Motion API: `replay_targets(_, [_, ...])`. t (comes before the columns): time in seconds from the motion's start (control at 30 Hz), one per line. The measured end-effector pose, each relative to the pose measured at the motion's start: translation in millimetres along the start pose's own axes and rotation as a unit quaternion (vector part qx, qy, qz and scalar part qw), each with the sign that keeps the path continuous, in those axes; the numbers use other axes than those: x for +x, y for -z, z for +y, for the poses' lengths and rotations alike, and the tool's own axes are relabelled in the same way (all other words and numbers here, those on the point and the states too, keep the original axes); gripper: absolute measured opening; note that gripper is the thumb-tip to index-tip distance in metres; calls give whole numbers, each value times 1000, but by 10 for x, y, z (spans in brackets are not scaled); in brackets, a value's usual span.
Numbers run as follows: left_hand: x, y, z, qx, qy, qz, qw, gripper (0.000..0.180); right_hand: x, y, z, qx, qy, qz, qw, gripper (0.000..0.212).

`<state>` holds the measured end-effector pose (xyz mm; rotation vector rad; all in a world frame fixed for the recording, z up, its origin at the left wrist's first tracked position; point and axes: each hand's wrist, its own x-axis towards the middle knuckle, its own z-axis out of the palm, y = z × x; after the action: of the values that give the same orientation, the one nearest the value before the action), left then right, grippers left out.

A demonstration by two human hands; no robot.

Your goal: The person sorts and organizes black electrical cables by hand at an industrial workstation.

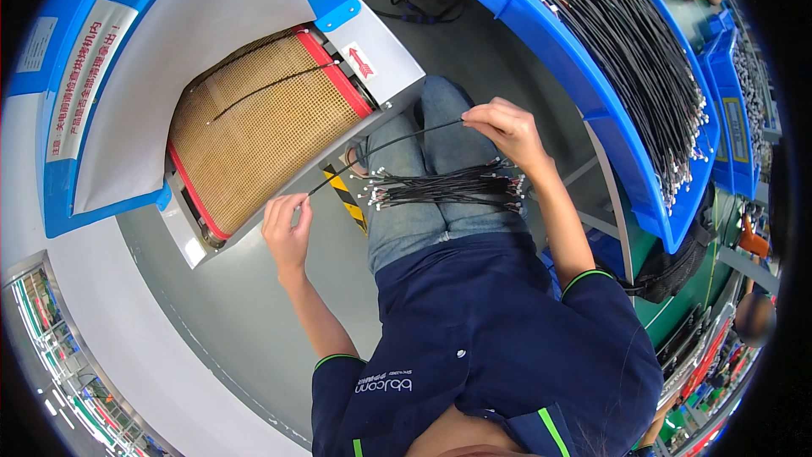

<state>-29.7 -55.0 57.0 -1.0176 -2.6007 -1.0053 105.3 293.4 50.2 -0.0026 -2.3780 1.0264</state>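
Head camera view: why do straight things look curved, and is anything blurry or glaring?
Head view: fisheye distortion makes the blue bin look curved; corners go black; left hand, right hand and black cable look fairly sharp; white streaks glare at lower left; fine detail there is unclear.

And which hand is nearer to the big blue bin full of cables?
Right. The right hand, gripping a black cable, is left of the blue bin; the left hand is farther off, by the mesh belt.

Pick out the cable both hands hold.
The black cable stretched between left hand and right hand; others lie on the lap, mesh belt or in blue bin.
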Motion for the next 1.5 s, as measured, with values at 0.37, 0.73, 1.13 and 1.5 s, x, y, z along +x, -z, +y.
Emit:
replay_targets(0.37, [15,104,-66,15,-18,24,999,18,-52,52,-24,115,-79,-98,985,8])
replay_targets(0.73, [-22,94,-105,12,-24,37,999,20,-63,93,-109,59,-73,-150,984,9])
replay_targets(1.13, [-63,98,-143,7,0,37,999,18,-49,37,-128,35,-20,-123,992,10])
replay_targets(1.5, [-73,97,-138,-1,-7,36,999,17,-87,46,-173,58,-99,-169,979,10])
